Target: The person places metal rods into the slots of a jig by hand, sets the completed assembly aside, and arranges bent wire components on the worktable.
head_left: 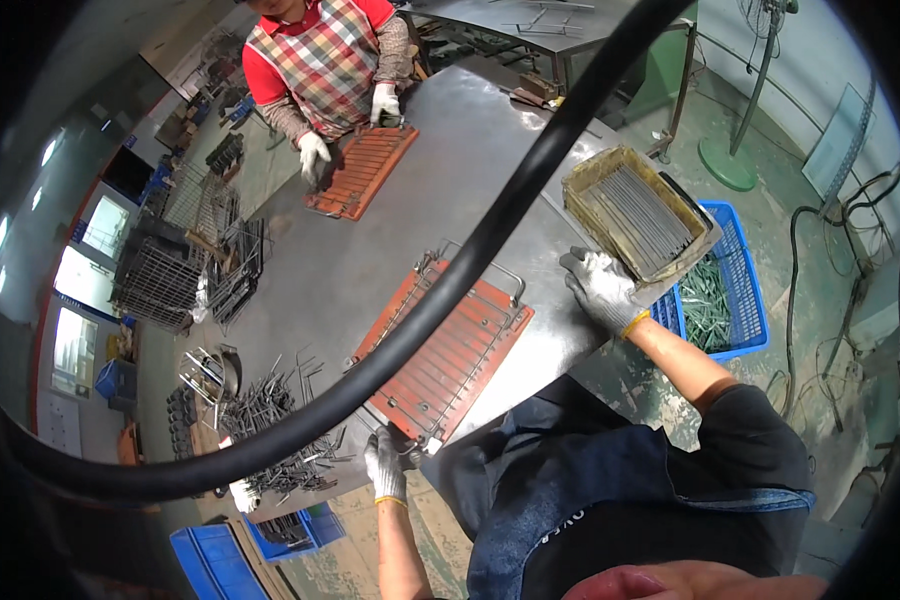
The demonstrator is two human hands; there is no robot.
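Observation:
A red-orange slatted board [455,350] lies before me on the metal table, with a bent wire frame [515,285] and thin rods laid over it. At its near left corner my left hand [384,468], in a grey-and-white glove, has its fingers closed at the frame's end; the grip is partly hidden. My right hand [604,290], gloved alike, is at the table's right edge beside a yellowish box [588,195] of straight metal rods [642,215]. Its fingers are apart, with nothing visible in them.
Across the table [460,130], a person's gloved hands hold another orange slatted board [365,172]. Bent metal pieces [270,420] are heaped at left. A blue basket [745,290] of green pieces stands at right. A black cable [530,185] crosses the view.

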